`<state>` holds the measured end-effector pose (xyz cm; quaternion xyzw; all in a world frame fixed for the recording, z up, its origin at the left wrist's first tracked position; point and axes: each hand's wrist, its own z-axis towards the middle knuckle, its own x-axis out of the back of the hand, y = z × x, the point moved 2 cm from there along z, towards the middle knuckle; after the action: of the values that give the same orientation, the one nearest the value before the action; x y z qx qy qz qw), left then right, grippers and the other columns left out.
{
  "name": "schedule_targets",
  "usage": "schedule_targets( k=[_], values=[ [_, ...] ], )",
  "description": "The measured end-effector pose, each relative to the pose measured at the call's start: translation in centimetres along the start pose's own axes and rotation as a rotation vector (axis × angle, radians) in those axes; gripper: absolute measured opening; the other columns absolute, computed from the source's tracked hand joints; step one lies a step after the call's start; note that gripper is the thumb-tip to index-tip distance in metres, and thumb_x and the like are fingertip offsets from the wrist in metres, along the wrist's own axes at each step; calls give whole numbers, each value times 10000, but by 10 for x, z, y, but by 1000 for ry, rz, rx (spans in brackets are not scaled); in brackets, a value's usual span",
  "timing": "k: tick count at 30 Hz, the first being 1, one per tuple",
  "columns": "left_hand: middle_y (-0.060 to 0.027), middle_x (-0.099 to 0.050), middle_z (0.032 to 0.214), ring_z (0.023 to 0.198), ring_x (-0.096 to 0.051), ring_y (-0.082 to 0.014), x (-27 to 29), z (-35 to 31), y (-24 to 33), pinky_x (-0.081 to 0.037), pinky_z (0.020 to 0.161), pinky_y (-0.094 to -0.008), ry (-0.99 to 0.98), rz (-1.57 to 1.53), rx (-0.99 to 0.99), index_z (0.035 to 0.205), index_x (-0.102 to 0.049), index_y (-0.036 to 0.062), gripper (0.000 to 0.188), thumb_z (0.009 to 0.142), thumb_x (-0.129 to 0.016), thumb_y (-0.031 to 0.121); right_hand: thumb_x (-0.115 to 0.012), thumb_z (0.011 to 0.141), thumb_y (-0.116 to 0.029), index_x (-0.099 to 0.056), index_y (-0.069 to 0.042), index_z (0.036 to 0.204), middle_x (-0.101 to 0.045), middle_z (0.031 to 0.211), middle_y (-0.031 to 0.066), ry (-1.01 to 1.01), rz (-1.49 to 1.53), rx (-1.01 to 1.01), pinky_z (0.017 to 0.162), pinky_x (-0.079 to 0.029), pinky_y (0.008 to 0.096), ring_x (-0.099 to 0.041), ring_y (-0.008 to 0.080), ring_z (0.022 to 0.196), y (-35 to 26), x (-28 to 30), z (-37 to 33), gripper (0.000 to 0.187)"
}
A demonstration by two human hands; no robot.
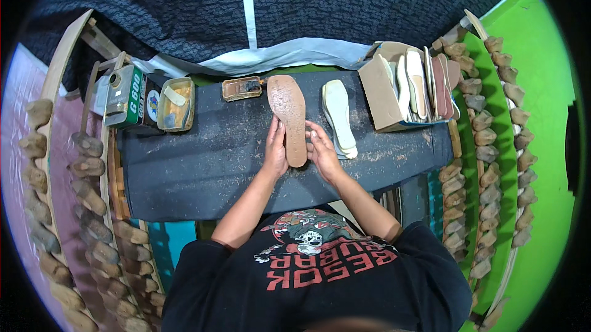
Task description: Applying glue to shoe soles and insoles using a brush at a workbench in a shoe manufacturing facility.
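Upright over the table I hold a brown shoe sole (288, 123), its wide end pointing away from me and its surface speckled and partly shiny. My left hand (276, 150) grips its left edge, with the thumb along the side and the fingers behind. My right hand (323, 152) curls against the right edge near the heel, its fingers partly bent. Just right of that hand lies a small stack of pale cream insoles (337, 116). Beyond the sole, to its left, sits a shallow glue-stained tray (241, 88) with a brush (253, 86) in it.
A dark cloth covers the table (191, 172), which is strewn with light scraps. At the left stand a green and black metal can (130, 98) and a yellowish tub (176, 104). A cardboard box (378, 95) of insoles is at the right. Racks of wooden shoe lasts (92, 221) flank both sides.
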<state>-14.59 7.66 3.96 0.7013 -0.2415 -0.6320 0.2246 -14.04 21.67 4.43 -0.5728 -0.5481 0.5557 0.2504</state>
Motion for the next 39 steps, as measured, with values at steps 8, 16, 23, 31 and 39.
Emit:
schedule_targets(
  k=[8, 16, 23, 31, 39],
  values=[
    [-56, -549, 1411, 1195, -590, -145, 8, -31, -4, -497, 1032, -340, 192, 118, -80, 1572, -311, 100, 549, 1074, -510, 222, -350, 1114, -247, -179, -149, 1626, -507, 1468, 138, -248, 284, -183, 921, -585, 446, -624, 296, 1223, 10, -4, -9, 549],
    [-76, -572, 1360, 1245, -558, -196, 37, -89, 1, -495, 988, -392, 377, 109, -328, 1452, -421, 93, 436, 1066, -490, 285, -434, 1082, -379, -231, -158, 1616, -615, 1224, 155, -649, 285, -460, 730, -597, 382, -703, 279, 877, 19, 15, -2, 612],
    [-69, -567, 1338, 1037, -596, -158, 59, -200, 8, -532, 804, -348, 593, 11, -576, 1587, -291, 191, 622, 1047, -512, 407, -439, 1066, -347, -425, -52, 1497, -635, 1162, 131, -815, 100, -591, 695, -581, 375, -664, 230, 890, 35, -11, -3, 523],
    [25, -681, 1184, 983, -629, -136, 69, -302, 2, -452, 679, -303, 828, -51, -606, 1341, -552, 199, 386, 1063, -451, 446, -476, 1018, -268, -595, 0, 1269, -675, 1046, 135, -978, -35, -699, 611, -590, 386, -682, 232, 797, 64, -57, -61, 386],
    [43, -651, 1152, 896, -581, -111, 99, -428, -3, -392, 661, -277, 758, -165, -662, 1319, -554, 191, 480, 1041, -424, 560, -526, 1015, -301, -636, -35, 1209, -688, 1001, 75, -943, -194, -722, 611, -542, 336, -660, 190, 772, 102, -104, -140, 348]
  ],
)
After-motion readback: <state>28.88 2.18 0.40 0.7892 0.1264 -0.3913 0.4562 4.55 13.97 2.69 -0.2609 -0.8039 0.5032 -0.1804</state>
